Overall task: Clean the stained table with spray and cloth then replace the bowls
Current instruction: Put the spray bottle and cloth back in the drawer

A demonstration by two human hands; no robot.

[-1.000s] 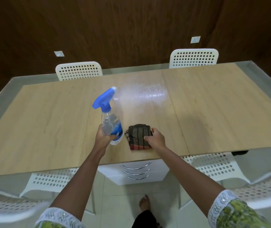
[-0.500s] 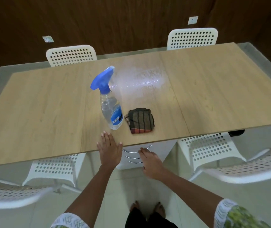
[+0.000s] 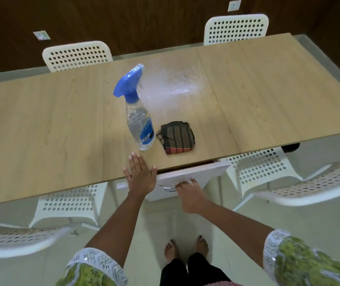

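A clear spray bottle with a blue trigger head stands upright on the wooden table, near its front edge. Just right of it lies a folded dark striped cloth. Beyond both, a wet sprayed patch shines on the table top. My left hand rests flat on the table's front edge, fingers straight. My right hand curls its fingers round the metal handle of a white drawer under the table; the drawer sticks out a little. No bowls are in view.
White perforated chairs stand at the far side and at the near side of the table. My bare feet stand on the pale tiled floor below the drawer. A dark wooden wall lies behind.
My hands let go of the bottle and the cloth. The left hand came to rest flat on the table edge; the right hand took the drawer handle, and the drawer has come out slightly.
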